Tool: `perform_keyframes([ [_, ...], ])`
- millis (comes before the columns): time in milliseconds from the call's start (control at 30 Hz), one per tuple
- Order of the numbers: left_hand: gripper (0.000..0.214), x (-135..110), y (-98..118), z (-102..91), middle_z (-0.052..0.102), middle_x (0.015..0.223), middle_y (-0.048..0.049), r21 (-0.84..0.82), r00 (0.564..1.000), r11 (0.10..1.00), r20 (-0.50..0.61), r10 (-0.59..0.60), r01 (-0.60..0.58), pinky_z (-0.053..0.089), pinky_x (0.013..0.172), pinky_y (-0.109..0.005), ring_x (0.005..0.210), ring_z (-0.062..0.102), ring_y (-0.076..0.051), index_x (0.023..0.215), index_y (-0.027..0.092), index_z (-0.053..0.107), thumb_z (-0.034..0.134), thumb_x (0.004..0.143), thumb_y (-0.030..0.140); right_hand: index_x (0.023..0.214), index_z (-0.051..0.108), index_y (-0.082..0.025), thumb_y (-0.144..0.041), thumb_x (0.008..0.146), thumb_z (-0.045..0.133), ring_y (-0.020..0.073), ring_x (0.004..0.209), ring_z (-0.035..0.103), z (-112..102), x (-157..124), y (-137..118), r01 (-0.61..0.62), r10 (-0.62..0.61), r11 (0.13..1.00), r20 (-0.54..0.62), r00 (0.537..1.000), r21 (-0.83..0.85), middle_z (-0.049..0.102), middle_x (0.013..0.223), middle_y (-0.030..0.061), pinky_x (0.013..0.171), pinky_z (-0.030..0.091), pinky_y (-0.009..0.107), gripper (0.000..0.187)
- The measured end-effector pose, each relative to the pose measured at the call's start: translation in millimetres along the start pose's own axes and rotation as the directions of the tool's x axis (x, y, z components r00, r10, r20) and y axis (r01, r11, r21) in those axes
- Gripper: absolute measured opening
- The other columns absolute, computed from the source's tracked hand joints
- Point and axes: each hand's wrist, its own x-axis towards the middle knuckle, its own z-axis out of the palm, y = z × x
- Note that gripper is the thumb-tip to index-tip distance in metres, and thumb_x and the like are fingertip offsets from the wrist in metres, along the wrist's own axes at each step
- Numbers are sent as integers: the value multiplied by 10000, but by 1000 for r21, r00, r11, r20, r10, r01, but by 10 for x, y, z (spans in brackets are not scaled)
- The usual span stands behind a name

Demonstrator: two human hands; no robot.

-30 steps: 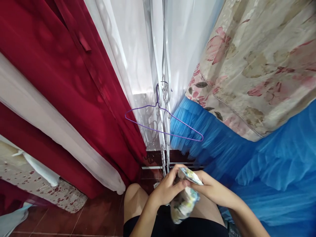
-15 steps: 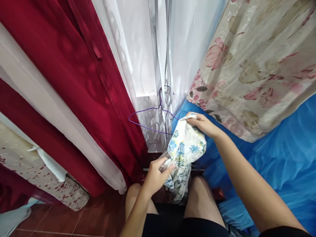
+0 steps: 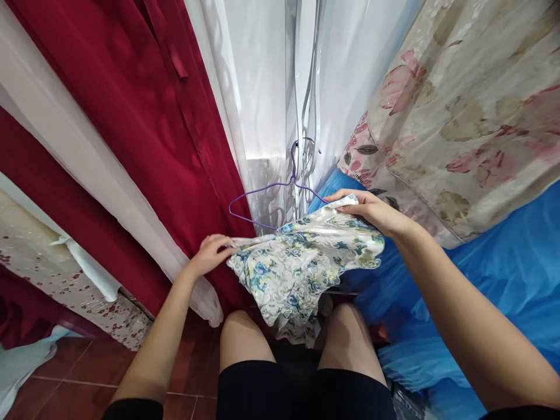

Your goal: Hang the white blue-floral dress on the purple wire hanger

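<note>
A white garment with blue and yellow flowers (image 3: 301,262) is stretched out between both hands above my knees. My left hand (image 3: 212,252) pinches its left edge, close to the red curtain. My right hand (image 3: 365,208) grips its right upper edge, just below the purple wire hanger (image 3: 262,189). The hanger hangs by its hook from a white metal grille (image 3: 304,116); its right arm is hidden behind the garment and my right hand.
A red curtain (image 3: 144,134) and white sheer curtains (image 3: 249,87) hang at left and centre. A floral bedspread (image 3: 459,111) lies over blue netting (image 3: 494,256) on the right. Dark red floor tiles (image 3: 74,391) show at lower left.
The hands have moved up from my lap and apart, spreading the bunched floral garment wide, right below the hanger. The camera has tilted slightly upward.
</note>
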Motion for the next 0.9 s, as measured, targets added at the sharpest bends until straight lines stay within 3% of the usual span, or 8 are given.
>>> perform_keyframes([
  [100, 238, 336, 41, -368, 679, 1227, -59, 100, 975, 995, -221, -1, 23, 342, 1078, -520, 1208, 520, -306, 1060, 276, 670, 463, 957, 331, 1003, 781, -224, -304, 718, 831, 193, 820, 682, -24, 14, -36, -24, 24, 1000, 8, 1000, 19, 768, 989, 36, 727, 522, 288, 300],
  [200, 234, 694, 273, -557, 660, 1176, -73, -41, 926, 997, -377, 39, -58, 425, 1001, -452, 1132, 566, -272, 1058, 241, 618, 415, 941, 238, 1026, 776, -207, -312, 723, 838, 215, 809, 708, -41, 1, -73, -110, 107, 988, 31, 994, 108, 781, 961, 62, 708, 550, 297, 327],
  [333, 378, 1004, 565, -443, 641, 1077, -49, -362, 882, 920, -469, -38, -153, 505, 789, -306, 843, 638, -170, 1225, 226, 494, 569, 854, 223, 1232, 723, -235, -292, 741, 833, 222, 941, 738, -36, -114, 30, -184, 172, 953, 68, 983, 239, 774, 1135, 68, 796, 585, 293, 507],
  [400, 499, 1047, 627, -333, 633, 1054, -39, -405, 816, 905, -562, -136, -128, 491, 707, -269, 744, 616, -137, 1257, 221, 434, 648, 807, 220, 1278, 694, -254, -294, 733, 843, 212, 938, 746, -33, -225, 214, -180, 186, 940, 4, 982, 290, 768, 1167, 54, 793, 593, 289, 567],
  [500, 387, 1023, 662, -244, 608, 922, -14, -440, 702, 889, -673, -233, -126, 456, 689, -229, 772, 598, -130, 1076, 200, 463, 658, 746, 150, 1127, 736, -207, -393, 751, 824, 224, 795, 753, -54, -418, 567, -136, 208, 934, -192, 959, 332, 798, 999, 61, 713, 604, 323, 429],
  [667, 72, 909, 918, -350, 526, 718, 21, -500, 806, 835, -578, -126, -228, 378, 595, -212, 648, 513, -121, 864, 196, 537, 526, 810, 149, 883, 717, -203, -449, 752, 792, 285, 802, 745, -180, -554, 643, 64, 87, 949, -453, 887, 308, 788, 833, 63, 703, 598, 392, 289],
  [800, 201, 821, 1213, -500, 565, 747, 2, -365, 788, 884, -615, 8, -294, 384, 631, -235, 673, 514, -141, 923, 189, 633, 464, 958, 292, 886, 718, -210, -416, 818, 758, 275, 883, 726, -207, -419, 96, 266, -78, 921, -533, 842, 284, 778, 871, 81, 724, 576, 361, 221],
  [900, 282, 789, 1216, -509, 581, 770, 3, -248, 782, 935, -621, 48, -255, 387, 667, -242, 703, 521, -146, 950, 193, 654, 499, 985, 426, 939, 726, -198, -429, 877, 702, 254, 945, 705, 18, -385, -281, 355, -201, 903, -494, 846, 241, 764, 954, 79, 767, 562, 333, 240],
])
